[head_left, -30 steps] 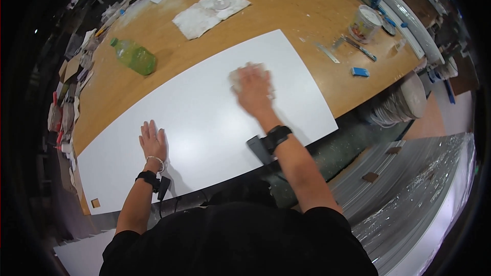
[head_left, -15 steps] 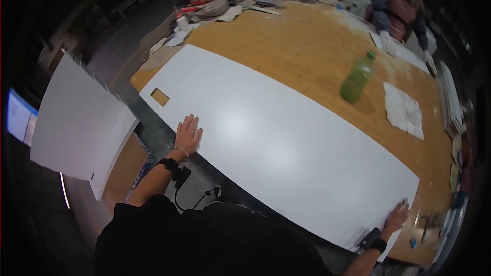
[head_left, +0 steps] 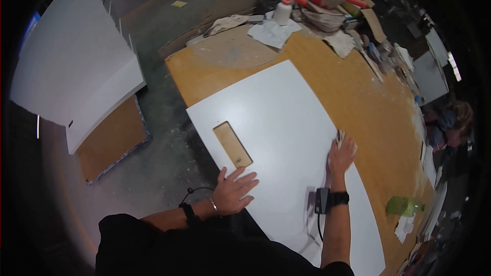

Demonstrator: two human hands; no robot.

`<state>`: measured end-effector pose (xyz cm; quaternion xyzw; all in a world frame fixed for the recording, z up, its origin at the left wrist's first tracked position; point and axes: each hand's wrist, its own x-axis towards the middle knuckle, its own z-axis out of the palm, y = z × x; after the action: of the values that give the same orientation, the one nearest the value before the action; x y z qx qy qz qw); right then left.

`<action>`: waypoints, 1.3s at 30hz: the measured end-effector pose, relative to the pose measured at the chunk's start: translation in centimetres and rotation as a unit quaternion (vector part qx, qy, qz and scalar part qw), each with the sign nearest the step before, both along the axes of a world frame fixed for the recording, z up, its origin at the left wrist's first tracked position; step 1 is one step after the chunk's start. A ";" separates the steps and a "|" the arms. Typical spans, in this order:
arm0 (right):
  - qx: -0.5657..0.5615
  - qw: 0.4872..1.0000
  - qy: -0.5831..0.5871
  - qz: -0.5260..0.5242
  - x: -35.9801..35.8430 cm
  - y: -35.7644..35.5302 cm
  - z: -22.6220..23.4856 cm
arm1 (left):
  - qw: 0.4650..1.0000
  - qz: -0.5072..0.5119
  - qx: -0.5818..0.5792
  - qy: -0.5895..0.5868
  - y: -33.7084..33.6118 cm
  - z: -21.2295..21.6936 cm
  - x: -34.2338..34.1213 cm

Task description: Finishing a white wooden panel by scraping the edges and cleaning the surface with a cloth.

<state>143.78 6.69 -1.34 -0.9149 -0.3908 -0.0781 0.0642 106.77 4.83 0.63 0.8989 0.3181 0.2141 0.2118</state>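
A long white panel (head_left: 291, 122) lies flat on the wooden table, with a rectangular cutout (head_left: 231, 143) near its left end. Just below this cutout, my left hand (head_left: 235, 191) is spread over the panel's near edge, fingers apart and holding nothing. At the panel's far edge is my right hand (head_left: 342, 156), its fingers closed round a small pale, crumpled piece (head_left: 341, 135). Only a bit of that piece shows, so its kind is unclear. Both wrists wear black bands.
A white bottle with a red top (head_left: 282, 13) stands on paper at the table's far edge, beside a cluttered heap. A green bottle (head_left: 404, 206) is at the right. Another person (head_left: 450, 122) is beyond it. A large white board (head_left: 76, 56) stands at left.
My view has swung left, towards the panel's cutout end. My right hand has moved from the panel's right end along its far edge. My left hand is now beside the cutout.
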 end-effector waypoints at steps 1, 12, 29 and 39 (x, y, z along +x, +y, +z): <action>0.007 0.999 0.025 0.045 -2.8 5.4 0.5 | 1.000 -0.015 -0.011 -0.005 0.1 -0.1 -0.2; 0.014 0.761 0.192 0.620 -31.6 16.3 3.5 | 0.988 -0.113 -0.092 -0.049 0.6 -2.6 -0.9; 0.205 0.933 0.285 0.074 -8.2 -1.9 8.7 | 0.992 -0.112 -0.045 -0.047 3.0 1.8 -1.0; 0.054 0.956 0.195 0.213 -21.0 -20.9 2.0 | 0.992 -0.102 -0.062 -0.039 7.0 3.2 6.2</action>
<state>122.79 -14.21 0.70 -0.8028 -0.5519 0.0964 0.2042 112.93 11.78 3.81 0.9026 0.2288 0.2063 0.3007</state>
